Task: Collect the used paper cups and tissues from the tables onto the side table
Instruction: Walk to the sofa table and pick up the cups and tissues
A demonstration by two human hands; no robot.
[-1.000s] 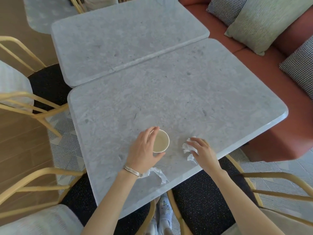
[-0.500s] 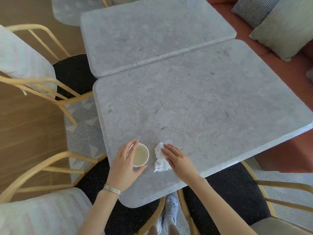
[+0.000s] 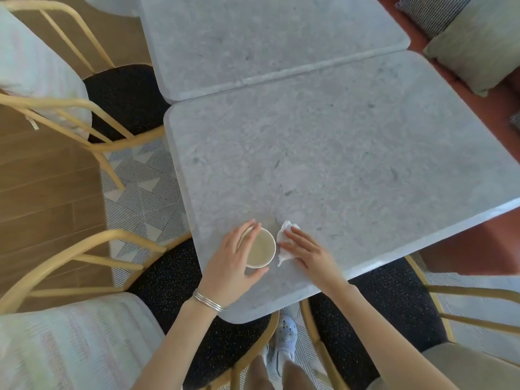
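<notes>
Two grey stone tops pushed edge to edge, only the near one carrying anything.

The nearer surface (image 3: pixel 351 153) is pale, mottled grey with rounded corners, and its far edge meets a second surface (image 3: pixel 253 38) of the same stone along a thin seam. Close to the near edge stands a paper cup (image 3: pixel 260 249), upright with its mouth open upward (the inside looks beige). Just beside the cup on its right lies a crumpled white tissue (image 3: pixel 284 243), flat against the stone. The left hand (image 3: pixel 230 263) curls round the cup and the right hand (image 3: pixel 309 254) lies over the tissue.
</notes>
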